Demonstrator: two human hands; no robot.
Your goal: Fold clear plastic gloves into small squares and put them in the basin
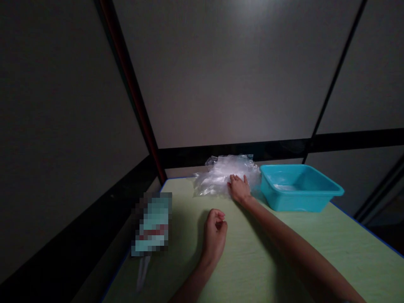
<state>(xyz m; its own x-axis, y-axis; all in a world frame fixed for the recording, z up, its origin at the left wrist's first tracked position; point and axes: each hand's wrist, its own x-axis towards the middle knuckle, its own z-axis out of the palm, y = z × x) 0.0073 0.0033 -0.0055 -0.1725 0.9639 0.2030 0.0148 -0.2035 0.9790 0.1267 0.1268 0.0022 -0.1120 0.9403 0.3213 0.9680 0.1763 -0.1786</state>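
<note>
A heap of clear plastic bags (pixel 221 172) lies at the far edge of the light green table. My right hand (pixel 240 188) reaches onto the front of the heap with its fingers spread, touching the plastic and not closed on it. Nearer to me, my left hand (pixel 215 231) hovers over or rests on the table with its fingers curled in toward the thumb. Nothing shows inside the curl of that hand.
A turquoise plastic basin (pixel 296 201) stands right of the bags, with something pale at its bottom. On the left of the table (pixel 252 269) is a blurred-out greenish item (pixel 154 223) with a pale strip below it. Wall panels rise behind.
</note>
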